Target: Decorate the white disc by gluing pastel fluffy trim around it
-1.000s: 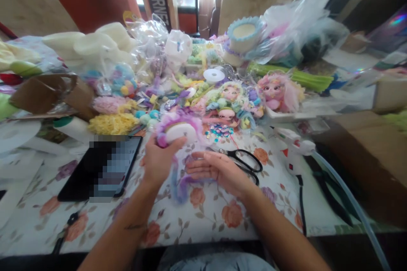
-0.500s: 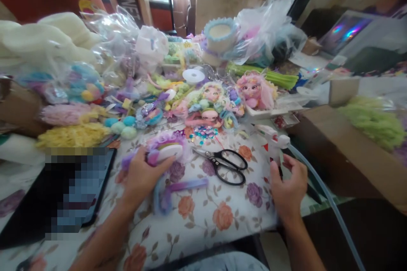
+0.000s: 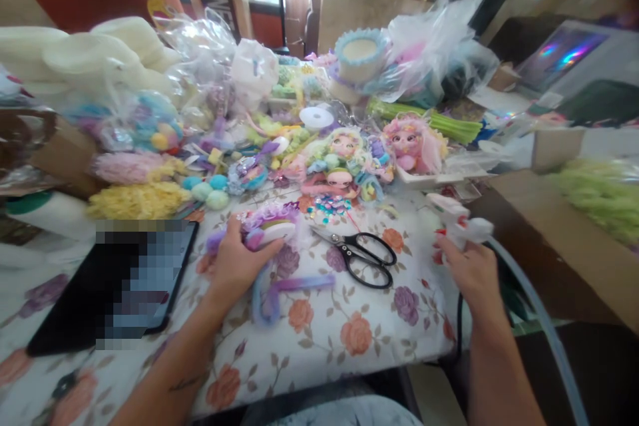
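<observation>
In my left hand [image 3: 244,256] is a small doll head [image 3: 272,233] with purple curly trim, lying on its side close to the tabletop. Fingers and thumb wrap its left end. My right hand [image 3: 474,273] grips a white glue gun [image 3: 452,210] by the handle, nozzle pointing away to the left; a long translucent glue stick [image 3: 539,319] sticks out of its back. Between the hands lie black-handled scissors [image 3: 369,256], blades slightly apart. A bent purple-blue fuzzy strip [image 3: 299,284] rests just below the doll head. Loose sequins [image 3: 329,208] are scattered beyond the scissors.
A tablet [image 3: 80,299] lies at the left. Finished-looking doll figures [image 3: 344,143], pompoms [image 3: 217,198] and a ribbon spool [image 3: 316,118] crowd the back. A cardboard box [image 3: 544,206] stands at the right edge. A floral cloth [image 3: 324,359] covers the table.
My right hand has closed around the glue gun's handle and lifted it, moving it slightly right. My left hand keeps its hold on the doll head. The whole view has shifted a little.
</observation>
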A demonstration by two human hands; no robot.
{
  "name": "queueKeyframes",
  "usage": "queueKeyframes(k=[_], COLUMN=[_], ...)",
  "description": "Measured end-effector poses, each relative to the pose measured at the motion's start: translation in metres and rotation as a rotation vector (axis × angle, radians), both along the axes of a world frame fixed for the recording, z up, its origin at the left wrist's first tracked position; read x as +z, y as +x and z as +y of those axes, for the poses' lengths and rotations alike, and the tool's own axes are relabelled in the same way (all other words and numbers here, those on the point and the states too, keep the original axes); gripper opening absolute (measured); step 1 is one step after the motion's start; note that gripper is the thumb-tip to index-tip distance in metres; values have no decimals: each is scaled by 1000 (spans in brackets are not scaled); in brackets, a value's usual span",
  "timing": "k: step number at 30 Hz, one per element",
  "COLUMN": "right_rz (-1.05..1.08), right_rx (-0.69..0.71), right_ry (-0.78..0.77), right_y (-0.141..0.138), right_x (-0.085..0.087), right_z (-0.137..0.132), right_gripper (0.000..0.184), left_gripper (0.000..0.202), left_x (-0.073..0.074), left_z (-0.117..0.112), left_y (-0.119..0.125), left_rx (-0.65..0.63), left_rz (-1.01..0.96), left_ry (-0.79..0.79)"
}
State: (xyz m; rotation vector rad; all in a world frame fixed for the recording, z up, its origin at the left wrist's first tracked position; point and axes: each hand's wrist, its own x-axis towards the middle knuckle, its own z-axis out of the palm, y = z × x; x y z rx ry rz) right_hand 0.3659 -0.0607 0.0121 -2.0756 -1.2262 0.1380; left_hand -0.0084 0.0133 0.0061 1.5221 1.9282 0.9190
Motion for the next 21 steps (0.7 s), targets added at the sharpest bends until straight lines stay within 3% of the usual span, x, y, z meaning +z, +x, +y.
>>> queueKeyframes(k=[2,5,8,13,21], right_rz=[172,732,1031,1156,1044], right_rx=[66,270,481,658,675], right_ry=[14,46,-129,-285,-391], right_y=[-20,-66,-112,-155,-170], right_x=[14,25,21,4,1], right_z=[-7,-11,-8,4,4], right_gripper=[35,28,29,40,29], left_gripper=[66,72,69,62,63], left_x=[-1,-4,-8,-11,-9], left_z=[0,0,1,2,3], left_y=[0,-2,-5,-10,-8], left_rx=[26,0,-4,-43,-69], left_rz=[9,-25,-70,-164,-147], left_ry=[4,17,52,182,142])
